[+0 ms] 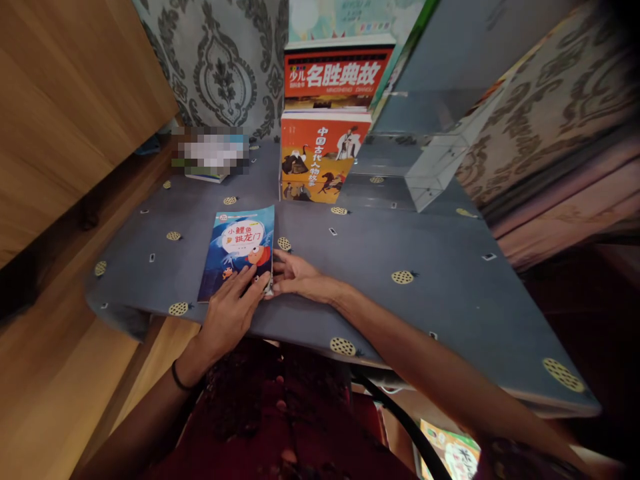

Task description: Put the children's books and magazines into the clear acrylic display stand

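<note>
A blue picture book with a white title oval and an orange fish on its cover lies closed near the front edge of the table. My left hand rests on the lower part of the cover, fingers stretched out and flat. Against the book's right edge is my right hand, turned on its side with fingers apart and touching near the lower right corner. Whether any fingertip reaches under that corner, I cannot tell.
A clear display rack stands at the back, with an orange book and a red book upright in it. A blurred stack of books lies back left. The grey tablecloth has pineapple prints. Another book shows below the table.
</note>
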Tool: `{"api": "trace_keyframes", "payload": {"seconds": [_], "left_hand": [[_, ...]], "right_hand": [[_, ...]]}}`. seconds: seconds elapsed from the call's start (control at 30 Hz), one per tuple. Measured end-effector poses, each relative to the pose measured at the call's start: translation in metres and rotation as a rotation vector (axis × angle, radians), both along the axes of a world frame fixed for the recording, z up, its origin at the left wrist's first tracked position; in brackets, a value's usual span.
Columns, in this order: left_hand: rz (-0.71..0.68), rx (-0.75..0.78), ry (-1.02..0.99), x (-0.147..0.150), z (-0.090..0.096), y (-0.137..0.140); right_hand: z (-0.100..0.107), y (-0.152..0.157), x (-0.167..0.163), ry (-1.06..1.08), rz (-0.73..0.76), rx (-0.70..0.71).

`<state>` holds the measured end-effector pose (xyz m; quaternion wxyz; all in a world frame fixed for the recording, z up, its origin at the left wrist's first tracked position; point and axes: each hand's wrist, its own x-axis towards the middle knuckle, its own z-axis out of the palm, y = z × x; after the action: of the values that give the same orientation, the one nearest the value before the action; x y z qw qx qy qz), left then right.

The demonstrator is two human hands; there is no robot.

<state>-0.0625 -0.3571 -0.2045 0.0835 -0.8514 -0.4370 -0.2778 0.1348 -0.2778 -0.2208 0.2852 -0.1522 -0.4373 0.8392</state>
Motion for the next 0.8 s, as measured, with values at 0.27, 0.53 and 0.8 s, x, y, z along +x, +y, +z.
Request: {"api": "trace_keyframes", "payload": {"seconds": [0.27,0.53,0.8], "left_hand": [[-0.024,0.030,-0.002,0.000,0.000,0.001],[-0.016,-0.029,-0.028,0.001,0.000,-0.001],[-0.053,-0.133,-0.102,-0.014,0.001,0.007]], "right_hand": [[0.004,0.000,0.004,0.011,-0.005,-0.043],[0.007,-0.005,-0.003,-0.077,-0.080,-0.009],[0.007,-0.006,0.000,-0.146,0.006,0.013]]}}
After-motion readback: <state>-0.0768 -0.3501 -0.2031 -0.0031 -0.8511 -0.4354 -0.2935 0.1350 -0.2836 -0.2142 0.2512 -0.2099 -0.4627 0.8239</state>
